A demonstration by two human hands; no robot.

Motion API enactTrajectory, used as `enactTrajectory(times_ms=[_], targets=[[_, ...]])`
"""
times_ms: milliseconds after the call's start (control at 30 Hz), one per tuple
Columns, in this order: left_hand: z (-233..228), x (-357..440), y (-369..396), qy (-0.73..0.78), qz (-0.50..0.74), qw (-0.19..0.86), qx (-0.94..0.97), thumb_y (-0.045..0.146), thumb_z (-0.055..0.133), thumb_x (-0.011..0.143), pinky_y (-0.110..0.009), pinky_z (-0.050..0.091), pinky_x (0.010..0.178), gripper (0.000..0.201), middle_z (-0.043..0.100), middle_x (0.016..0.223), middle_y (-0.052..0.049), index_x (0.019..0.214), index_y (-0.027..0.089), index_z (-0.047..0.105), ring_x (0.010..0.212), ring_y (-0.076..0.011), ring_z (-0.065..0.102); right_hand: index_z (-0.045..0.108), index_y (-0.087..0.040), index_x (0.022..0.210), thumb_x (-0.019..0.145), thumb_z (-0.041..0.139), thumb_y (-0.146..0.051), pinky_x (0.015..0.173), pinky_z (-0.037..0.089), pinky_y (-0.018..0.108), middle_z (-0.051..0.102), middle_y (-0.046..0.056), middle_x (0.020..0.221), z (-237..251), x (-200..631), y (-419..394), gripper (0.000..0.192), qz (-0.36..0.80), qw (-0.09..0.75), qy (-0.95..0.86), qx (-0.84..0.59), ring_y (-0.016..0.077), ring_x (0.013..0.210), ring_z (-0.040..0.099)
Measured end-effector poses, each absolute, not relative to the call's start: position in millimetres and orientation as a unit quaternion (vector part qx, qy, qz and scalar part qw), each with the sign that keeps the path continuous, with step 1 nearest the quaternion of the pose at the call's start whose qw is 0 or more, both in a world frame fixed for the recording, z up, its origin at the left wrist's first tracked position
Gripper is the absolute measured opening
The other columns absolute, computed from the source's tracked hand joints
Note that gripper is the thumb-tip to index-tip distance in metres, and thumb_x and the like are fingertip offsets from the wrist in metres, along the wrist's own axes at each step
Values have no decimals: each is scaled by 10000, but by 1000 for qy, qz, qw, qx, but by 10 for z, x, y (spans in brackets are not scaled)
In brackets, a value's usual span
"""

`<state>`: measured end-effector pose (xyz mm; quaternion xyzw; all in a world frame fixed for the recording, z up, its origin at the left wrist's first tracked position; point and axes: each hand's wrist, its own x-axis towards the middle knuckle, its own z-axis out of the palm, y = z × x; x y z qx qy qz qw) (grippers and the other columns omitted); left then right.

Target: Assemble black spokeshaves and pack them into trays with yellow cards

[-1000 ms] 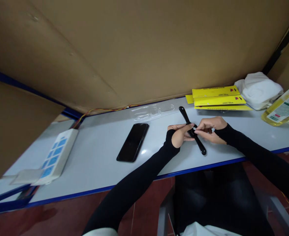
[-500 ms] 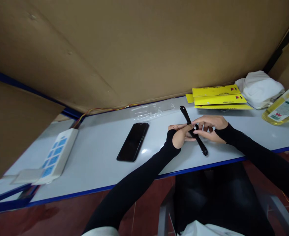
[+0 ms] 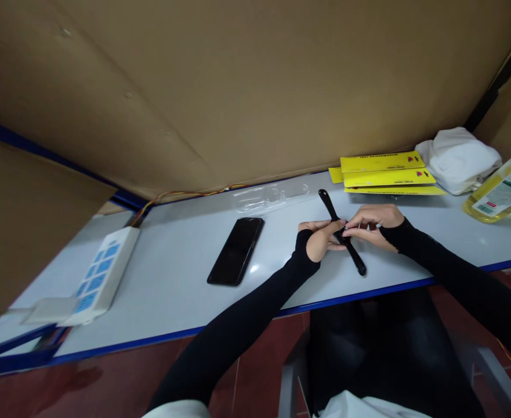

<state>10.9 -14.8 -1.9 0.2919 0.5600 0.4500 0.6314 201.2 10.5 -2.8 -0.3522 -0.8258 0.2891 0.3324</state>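
A black spokeshave (image 3: 355,259) with two long handles slants over the white table, one handle pointing to the wall and the other toward my lap. My left hand (image 3: 320,237) is closed around its middle, thumb on top and fingers underneath. From the right, my right hand (image 3: 374,222) pinches at the centre of the spokeshave with thumb and fingertips. Whatever small part lies between those fingertips is mostly covered. Black sleeves reach over both wrists.
A black phone (image 3: 236,251) lies left of my hands, with clear plastic packaging (image 3: 268,197) behind it. Yellow printed cards (image 3: 386,176), a white cloth bundle (image 3: 459,159) and a bottle of yellow liquid (image 3: 501,188) stand right. A power strip (image 3: 102,277) sits far left.
My right fingers have drawn closer together at the centre of the spokeshave, covering the small round black part seen there before. The left hand keeps its hold.
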Motion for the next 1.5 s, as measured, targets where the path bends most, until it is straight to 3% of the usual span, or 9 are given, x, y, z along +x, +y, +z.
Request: enactTrajectory(times_ms=[267, 533, 633, 767, 867, 1000, 1333, 1500], targets=[[-23, 129, -165, 561, 447, 633, 289, 114, 797, 775, -333, 666, 552, 66, 738, 605, -109, 744, 58, 813, 581, -250, 760, 804, -224, 727, 893, 788, -422, 521, 414, 277, 756, 18, 697, -32, 2010, 77, 259, 271, 332, -821, -378, 131, 577, 608], [-91, 138, -194, 547, 445, 639, 307, 143, 831, 741, -355, 677, 571, 95, 760, 647, -130, 789, 61, 822, 641, -288, 789, 665, -177, 660, 820, 807, -445, 440, 431, 211, 714, 14, 597, 59, 2003, 38, 343, 431, 302, -739, -420, 110, 444, 618], [-90, 141, -205, 538, 452, 641, 310, 143, 826, 741, -362, 680, 582, 98, 754, 632, -123, 799, 64, 826, 637, -286, 788, 652, -180, 694, 808, 811, -418, 416, 433, 203, 693, 4, 603, 24, 1997, 60, 309, 461, 294, -715, -435, 105, 424, 608], [-57, 134, -194, 545, 443, 643, 305, 152, 839, 730, -384, 688, 595, 115, 772, 668, -126, 804, 64, 829, 635, -281, 784, 671, -185, 877, 752, 880, -389, 392, 416, 194, 661, -31, 700, -23, 1994, 92, 317, 484, 327, -692, -425, 70, 415, 549], [10, 126, -189, 544, 439, 648, 301, 142, 836, 728, -392, 689, 599, 94, 775, 676, -127, 781, 65, 824, 644, -287, 787, 703, -177, 941, 798, 859, -414, 412, 432, 197, 682, -10, 771, -14, 1998, 87, 318, 493, 331, -699, -399, 80, 452, 599], [64, 115, -184, 549, 446, 640, 300, 138, 807, 762, -372, 676, 564, 81, 757, 643, -118, 783, 62, 822, 622, -285, 782, 703, -167, 850, 816, 863, -465, 466, 465, 214, 728, 25, 739, 31, 2001, 47, 341, 482, 332, -706, -399, 114, 492, 653], [-38, 71, -120, 553, 456, 637, 284, 123, 814, 750, -405, 687, 607, 81, 751, 643, -120, 799, 59, 819, 653, -305, 791, 715, -190, 775, 919, 769, -484, 501, 382, 242, 683, 11, 733, -68, 1991, 77, 332, 302, 347, -817, -349, 90, 530, 546], [-11, 73, -120, 553, 459, 639, 272, 89, 791, 758, -446, 695, 639, 53, 770, 691, -129, 785, 52, 819, 603, -278, 770, 703, -198, 749, 934, 768, -435, 517, 376, 262, 654, 6, 743, -91, 2008, 102, 308, 275, 348, -834, -327, 95, 549, 517]])
